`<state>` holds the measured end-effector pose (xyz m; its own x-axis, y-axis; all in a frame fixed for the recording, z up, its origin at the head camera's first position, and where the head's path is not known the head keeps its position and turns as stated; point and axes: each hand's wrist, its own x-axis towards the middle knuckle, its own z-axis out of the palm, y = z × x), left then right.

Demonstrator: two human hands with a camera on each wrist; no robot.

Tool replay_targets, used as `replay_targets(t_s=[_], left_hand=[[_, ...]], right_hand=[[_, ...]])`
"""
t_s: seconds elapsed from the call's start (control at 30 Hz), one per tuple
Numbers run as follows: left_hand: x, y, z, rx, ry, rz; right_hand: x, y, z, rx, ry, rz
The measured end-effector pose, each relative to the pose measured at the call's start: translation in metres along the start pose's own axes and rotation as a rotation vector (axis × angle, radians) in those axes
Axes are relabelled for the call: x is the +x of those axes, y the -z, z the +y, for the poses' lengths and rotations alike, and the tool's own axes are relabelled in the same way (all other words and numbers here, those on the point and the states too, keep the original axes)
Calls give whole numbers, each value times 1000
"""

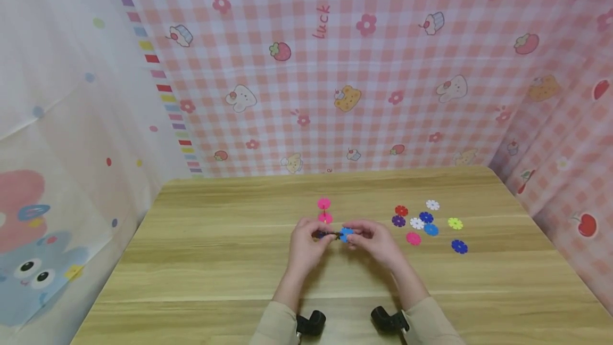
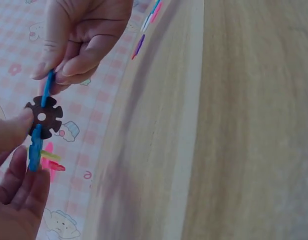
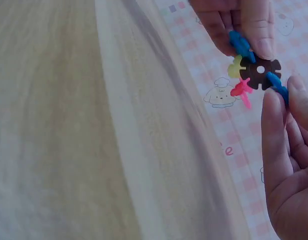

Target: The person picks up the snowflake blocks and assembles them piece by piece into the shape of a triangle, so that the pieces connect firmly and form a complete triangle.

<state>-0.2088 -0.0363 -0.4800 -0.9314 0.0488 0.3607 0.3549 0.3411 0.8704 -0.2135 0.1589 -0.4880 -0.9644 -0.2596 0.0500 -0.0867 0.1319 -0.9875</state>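
Flower-shaped notched plastic discs are slotted together between the two hands. A brown disc (image 2: 53, 114) stands in the middle, its flat face toward the wrist cameras. My left hand (image 1: 306, 244) pinches the brown disc and a blue disc (image 3: 240, 44) joined to its edge. My right hand (image 1: 375, 241) pinches another light blue disc (image 1: 345, 235) between thumb and fingers, its edge at a notch of the brown one. Beyond the left hand, a row with pink discs (image 1: 324, 204) extends away; yellow (image 3: 235, 67) and red (image 3: 239, 89) pieces show there. Left fingers partly cover the assembly.
Several loose discs lie on the wooden table (image 1: 215, 260) to the right, among them a red disc (image 1: 401, 210), a purple disc (image 1: 398, 221), a yellow disc (image 1: 455, 223) and a dark blue disc (image 1: 460, 247). A pink checked cloth (image 1: 297, 84) hangs behind the table.
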Motion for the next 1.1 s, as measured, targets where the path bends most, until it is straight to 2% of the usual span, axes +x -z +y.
replay_targets(t_s=[0.1,0.23,0.37,0.5,0.6,0.8,0.97,1.1], left_hand=[[1,2,1,123,-94,-17],[3,3,1,269,-261,-31],[4,3,-2,319,-374,-46],[5,3,-5,339,-445,-53],[5,2,-6,329,-447,-59],[5,1,-8,344,-408,-76],[5,1,-8,364,-378,-109],[5,2,-10,348,-368,-116]], right_hand=[[0,0,-1,-17,-27,32],[-2,-3,-2,-7,-55,57],[-2,-5,-4,16,-75,56],[-3,-9,-9,78,-133,82],[-3,-12,-14,119,-186,109],[-3,-15,-17,154,-240,135],[-3,-15,-15,172,-262,124],[-3,-11,-11,191,-242,83]])
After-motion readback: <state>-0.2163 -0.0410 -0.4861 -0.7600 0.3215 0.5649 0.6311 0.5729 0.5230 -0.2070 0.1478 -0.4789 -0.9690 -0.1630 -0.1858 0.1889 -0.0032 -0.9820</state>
